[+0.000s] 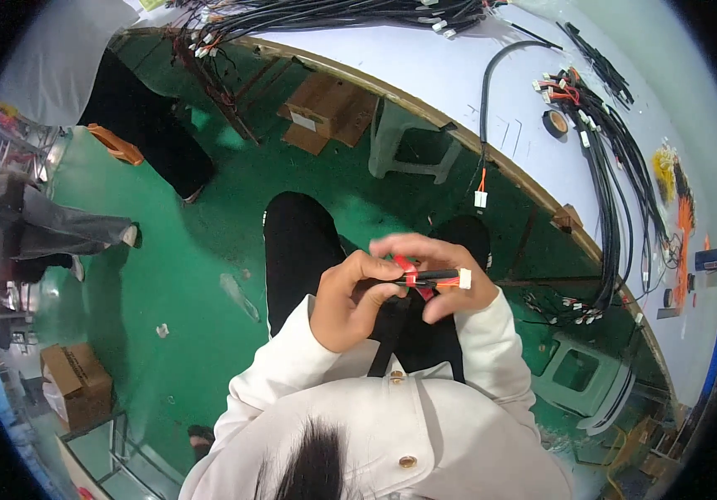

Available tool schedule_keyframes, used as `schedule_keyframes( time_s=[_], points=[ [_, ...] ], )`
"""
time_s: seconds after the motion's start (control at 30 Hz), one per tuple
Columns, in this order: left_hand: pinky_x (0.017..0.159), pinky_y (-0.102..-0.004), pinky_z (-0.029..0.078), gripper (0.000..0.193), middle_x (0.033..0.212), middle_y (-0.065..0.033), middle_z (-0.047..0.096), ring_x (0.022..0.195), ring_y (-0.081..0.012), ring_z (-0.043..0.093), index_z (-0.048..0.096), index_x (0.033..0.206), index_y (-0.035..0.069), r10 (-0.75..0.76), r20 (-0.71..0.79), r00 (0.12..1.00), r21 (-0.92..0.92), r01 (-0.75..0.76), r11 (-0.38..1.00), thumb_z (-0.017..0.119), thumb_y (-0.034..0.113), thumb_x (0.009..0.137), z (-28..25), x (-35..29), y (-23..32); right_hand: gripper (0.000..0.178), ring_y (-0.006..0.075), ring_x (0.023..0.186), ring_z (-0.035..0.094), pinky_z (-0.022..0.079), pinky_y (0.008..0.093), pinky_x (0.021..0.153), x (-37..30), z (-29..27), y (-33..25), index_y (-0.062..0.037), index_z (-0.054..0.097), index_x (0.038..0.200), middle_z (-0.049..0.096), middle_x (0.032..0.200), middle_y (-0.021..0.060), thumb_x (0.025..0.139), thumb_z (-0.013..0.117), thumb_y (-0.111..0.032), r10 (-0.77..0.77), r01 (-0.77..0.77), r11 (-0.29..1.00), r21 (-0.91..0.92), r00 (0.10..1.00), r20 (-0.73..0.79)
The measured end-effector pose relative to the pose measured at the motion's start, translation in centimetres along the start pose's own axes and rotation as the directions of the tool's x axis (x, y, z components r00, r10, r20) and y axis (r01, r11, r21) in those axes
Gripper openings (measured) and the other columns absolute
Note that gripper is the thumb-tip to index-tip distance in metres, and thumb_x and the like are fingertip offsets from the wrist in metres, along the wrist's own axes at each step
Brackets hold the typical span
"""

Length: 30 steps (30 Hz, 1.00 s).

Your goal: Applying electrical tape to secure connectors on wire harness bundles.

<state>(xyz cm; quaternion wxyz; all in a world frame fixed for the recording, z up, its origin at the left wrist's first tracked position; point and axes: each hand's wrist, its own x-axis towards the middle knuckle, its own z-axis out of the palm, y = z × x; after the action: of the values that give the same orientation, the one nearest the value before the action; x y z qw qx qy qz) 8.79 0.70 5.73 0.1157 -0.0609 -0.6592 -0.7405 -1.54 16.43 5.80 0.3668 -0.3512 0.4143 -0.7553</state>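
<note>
Green painted floor [183, 275] fills the middle of the view, glossy and scuffed, running under a long white surface [458, 75] that curves across the top and down the right side. Black wire harnesses with white plugs [617, 192] lie spread along that surface, with a black tape roll [554, 123] near them and orange and yellow wire bundles [679, 196] toward the far right edge. Two pale plastic stools stand below its edge, one [413, 142] upside the centre, one [584, 379] at lower right. Brown cardboard boxes sit on the floor: one [325, 108] under the surface bearing a small white label, another [79, 383] open at lower left. Another person's dark trouser legs [146, 125] stand at upper left. Over the wearer's lap, the left hand [350, 300] and right hand [433, 279] are both closed around a short black cable bundle with red tape and a white plug end [438, 277], held level between them.
</note>
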Motion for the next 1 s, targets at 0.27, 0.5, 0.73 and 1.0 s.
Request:
schedule_keyframes(
  time_s=[0.27,0.5,0.73,1.0],
  points=[
    [0.072,-0.0246,0.047,0.012,0.086,-0.0123,0.062,0.077,-0.0157,0.061,0.056,0.089,-0.002,0.147,-0.265,0.953,0.341,-0.050,0.939,0.056,-0.009,0.079,1.5,0.2,-0.7,0.015,0.0212,0.091,0.056,0.044,0.0315,0.080,-0.4,2.3,2.6,-0.0011,0.061,0.089,0.058,0.094,0.0115,0.074,0.062,-0.002,-0.318,0.086,0.851,-0.518,0.870,-0.378],
    [0.068,-0.0205,0.044,0.009,0.082,-0.0039,0.056,0.073,-0.0093,0.055,0.054,0.091,0.001,0.018,-0.307,0.952,0.125,0.022,0.992,0.055,-0.004,0.084,0.3,0.5,-5.3,0.009,0.0187,0.076,0.059,0.047,0.0270,0.066,-1.7,4.3,5.5,0.0019,0.062,0.083,0.061,0.087,0.0108,0.078,0.064,-0.006,-0.247,-0.152,0.865,-0.477,0.700,-0.670],
    [0.064,-0.0185,0.038,0.018,0.085,-0.0025,0.057,0.072,-0.0073,0.050,0.055,0.104,0.000,-0.029,-0.547,0.836,-0.012,0.027,1.000,0.052,0.001,0.086,-6.3,3.3,-5.0,0.012,0.0296,0.090,0.054,0.043,0.0420,0.082,-4.0,5.0,-4.7,-0.0033,0.064,0.080,0.057,0.098,0.0099,0.074,0.069,-0.012,-0.515,0.191,0.573,-0.797,0.840,-0.170],
    [0.080,-0.0293,0.043,0.029,0.091,-0.0077,0.060,0.086,-0.0165,0.055,0.054,0.112,-0.001,-0.394,-0.017,0.919,-0.522,0.328,0.787,0.059,0.007,0.084,-2.4,2.0,-3.0,0.015,0.0275,0.080,0.051,0.041,0.0384,0.067,-1.4,-11.6,-12.9,-0.0073,0.060,0.077,0.051,0.081,0.0069,0.071,0.066,-0.020,-0.594,-0.574,-0.359,-0.735,0.749,-0.294]
  ],
)
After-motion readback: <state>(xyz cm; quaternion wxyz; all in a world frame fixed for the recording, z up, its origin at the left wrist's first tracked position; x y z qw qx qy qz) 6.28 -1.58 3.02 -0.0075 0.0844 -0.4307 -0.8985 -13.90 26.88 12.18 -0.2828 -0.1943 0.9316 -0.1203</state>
